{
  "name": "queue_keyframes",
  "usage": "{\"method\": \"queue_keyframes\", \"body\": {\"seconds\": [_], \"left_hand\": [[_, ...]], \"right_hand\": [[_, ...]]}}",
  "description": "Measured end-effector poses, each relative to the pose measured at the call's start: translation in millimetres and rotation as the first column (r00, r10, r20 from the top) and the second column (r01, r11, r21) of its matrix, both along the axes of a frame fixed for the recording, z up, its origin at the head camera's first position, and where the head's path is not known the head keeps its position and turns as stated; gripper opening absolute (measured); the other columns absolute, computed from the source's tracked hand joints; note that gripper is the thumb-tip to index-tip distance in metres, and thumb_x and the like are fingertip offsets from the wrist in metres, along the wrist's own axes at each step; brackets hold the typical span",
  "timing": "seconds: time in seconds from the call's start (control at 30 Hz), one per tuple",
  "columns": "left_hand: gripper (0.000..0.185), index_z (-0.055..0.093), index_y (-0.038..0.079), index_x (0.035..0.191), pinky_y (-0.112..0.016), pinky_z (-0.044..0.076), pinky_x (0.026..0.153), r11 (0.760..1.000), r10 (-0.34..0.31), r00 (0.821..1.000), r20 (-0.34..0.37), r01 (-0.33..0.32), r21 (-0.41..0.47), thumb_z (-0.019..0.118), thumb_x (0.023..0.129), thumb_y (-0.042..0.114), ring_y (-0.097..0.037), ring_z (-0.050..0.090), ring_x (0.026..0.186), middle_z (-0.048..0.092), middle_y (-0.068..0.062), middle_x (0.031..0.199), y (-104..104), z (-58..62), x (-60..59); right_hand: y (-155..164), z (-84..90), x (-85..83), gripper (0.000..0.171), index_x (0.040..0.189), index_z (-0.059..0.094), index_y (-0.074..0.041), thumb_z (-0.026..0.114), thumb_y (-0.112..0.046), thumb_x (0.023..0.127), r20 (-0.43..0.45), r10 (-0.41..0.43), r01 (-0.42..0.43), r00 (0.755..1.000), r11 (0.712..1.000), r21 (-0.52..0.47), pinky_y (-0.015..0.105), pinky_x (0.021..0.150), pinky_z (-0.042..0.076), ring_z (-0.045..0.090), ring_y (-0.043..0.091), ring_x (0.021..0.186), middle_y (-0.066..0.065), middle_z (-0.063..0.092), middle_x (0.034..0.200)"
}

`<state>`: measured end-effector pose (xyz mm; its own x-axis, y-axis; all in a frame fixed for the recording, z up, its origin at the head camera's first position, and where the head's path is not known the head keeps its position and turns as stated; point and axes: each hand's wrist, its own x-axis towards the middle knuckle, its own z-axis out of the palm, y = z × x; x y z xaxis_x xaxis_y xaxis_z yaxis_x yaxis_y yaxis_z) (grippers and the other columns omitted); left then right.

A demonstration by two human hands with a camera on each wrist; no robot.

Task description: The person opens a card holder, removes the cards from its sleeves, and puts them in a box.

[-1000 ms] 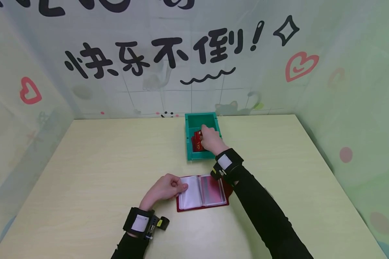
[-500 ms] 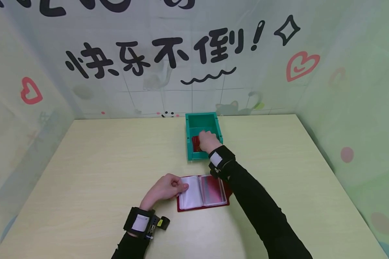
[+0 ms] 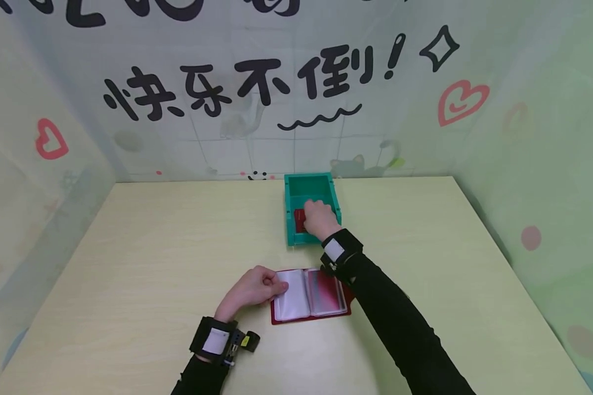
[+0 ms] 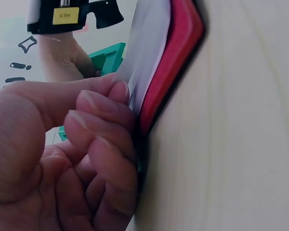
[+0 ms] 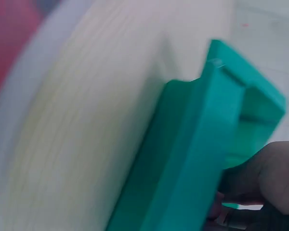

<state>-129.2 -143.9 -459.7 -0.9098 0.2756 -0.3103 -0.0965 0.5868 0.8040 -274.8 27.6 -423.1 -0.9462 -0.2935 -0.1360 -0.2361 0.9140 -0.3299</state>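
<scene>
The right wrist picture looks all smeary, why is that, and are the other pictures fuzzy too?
Right wrist view: motion blur smears the green box and table. Left wrist view: the left hand sits very close and big, the red card holder a bit soft. Head view: evenly lit and sharp, though the table edges bow.

Left hand (image 4: pixel 62 159) fingers curled, thumb on red card holder's (image 4: pixel 176 53) clear sleeves (open), green box (image 4: pixel 108 57) behind
</scene>
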Motion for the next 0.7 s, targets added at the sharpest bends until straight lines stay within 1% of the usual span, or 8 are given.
{"method": "queue_keyframes", "body": {"seconds": [0.1, 0.17, 0.2, 0.27, 0.4, 0.47, 0.57, 0.7], "left_hand": [[0.028, 0.064, 0.007, 0.072, -0.023, 0.033, 0.052, 1.000, 0.002, 1.000, -0.003, -0.002, 0.002, 0.068, 0.095, 0.022, -0.010, 0.044, 0.049, 0.048, 0.005, 0.053, 1.3, 0.3, 0.3], [0.028, 0.063, 0.007, 0.070, -0.023, 0.032, 0.052, 1.000, 0.009, 1.000, -0.005, -0.009, 0.000, 0.068, 0.095, 0.021, -0.010, 0.044, 0.048, 0.048, 0.004, 0.052, 2.1, 0.9, 0.3], [0.028, 0.063, 0.007, 0.070, -0.023, 0.032, 0.051, 1.000, 0.014, 1.000, -0.008, -0.014, -0.003, 0.068, 0.094, 0.021, -0.010, 0.044, 0.048, 0.048, 0.004, 0.052, 2.7, 1.3, 0.3], [0.028, 0.063, 0.007, 0.070, -0.023, 0.033, 0.052, 1.000, 0.024, 1.000, -0.009, -0.025, -0.011, 0.068, 0.094, 0.021, -0.010, 0.044, 0.048, 0.048, 0.004, 0.052, 3.7, 1.8, 0.9], [0.027, 0.065, 0.008, 0.070, -0.023, 0.034, 0.051, 0.998, 0.044, 0.999, -0.026, -0.045, -0.042, 0.069, 0.093, 0.022, -0.010, 0.045, 0.049, 0.049, 0.004, 0.053, 6.7, 2.7, 2.1], [0.027, 0.065, 0.009, 0.070, -0.023, 0.034, 0.051, 0.997, 0.057, 0.998, -0.024, -0.058, -0.057, 0.069, 0.092, 0.022, -0.011, 0.045, 0.050, 0.050, 0.003, 0.054, 8.2, 3.1, 2.6], [0.027, 0.065, 0.009, 0.069, -0.023, 0.033, 0.051, 0.994, 0.076, 0.997, -0.025, -0.078, -0.077, 0.070, 0.092, 0.022, -0.012, 0.045, 0.051, 0.050, 0.002, 0.055, 9.9, 4.1, 3.3], [0.027, 0.064, 0.009, 0.067, -0.023, 0.032, 0.052, 0.992, 0.089, 0.995, -0.032, -0.092, -0.091, 0.069, 0.091, 0.021, -0.012, 0.045, 0.053, 0.051, 0.002, 0.056, 10.7, 4.8, 4.4]], "right_hand": [[7.4, 5.8, 11.4, 0.009, 0.096, 0.060, 0.001, 0.056, -0.006, 0.099, -0.050, 0.017, -0.022, 0.999, 0.993, -0.112, 0.031, 0.058, 0.043, 0.059, 0.028, 0.077, 0.018, 0.063, 0.091], [12.2, 10.6, 21.8, 0.012, 0.092, 0.062, 0.001, 0.055, -0.006, 0.099, -0.095, 0.037, -0.054, 0.995, 0.982, -0.184, 0.030, 0.059, 0.040, 0.058, 0.026, 0.077, 0.016, 0.063, 0.087], [14.8, 12.3, 27.7, 0.014, 0.092, 0.064, 0.001, 0.055, -0.007, 0.099, -0.113, 0.046, -0.070, 0.992, 0.973, -0.220, 0.029, 0.059, 0.040, 0.058, 0.025, 0.076, 0.015, 0.065, 0.086], [20.3, 14.8, 42.1, 0.014, 0.095, 0.067, 0.000, 0.058, -0.010, 0.099, -0.129, 0.056, -0.091, 0.990, 0.954, -0.287, 0.026, 0.061, 0.044, 0.060, 0.022, 0.077, 0.014, 0.068, 0.090], [33.2, 13.5, 73.4, 0.015, 0.106, 0.071, -0.001, 0.066, -0.012, 0.096, -0.090, 0.074, -0.104, 0.993, 0.915, -0.389, 0.025, 0.064, 0.050, 0.059, 0.019, 0.076, 0.012, 0.073, 0.098], [39.9, 10.3, 88.3, 0.017, 0.108, 0.071, -0.001, 0.067, -0.012, 0.095, -0.064, 0.085, -0.103, 0.994, 0.908, -0.405, 0.026, 0.065, 0.051, 0.058, 0.018, 0.076, 0.011, 0.072, 0.097], [48.3, 3.2, 105.7, 0.017, 0.108, 0.072, -0.002, 0.068, -0.013, 0.095, -0.038, 0.094, -0.101, 0.995, 0.913, -0.396, 0.027, 0.068, 0.052, 0.057, 0.017, 0.078, 0.009, 0.070, 0.093], [58.5, -10.0, 120.3, 0.018, 0.109, 0.074, -0.004, 0.070, -0.014, 0.094, -0.018, 0.095, -0.095, 0.995, 0.922, -0.374, 0.027, 0.069, 0.051, 0.056, 0.015, 0.078, 0.005, 0.067, 0.091]]}}
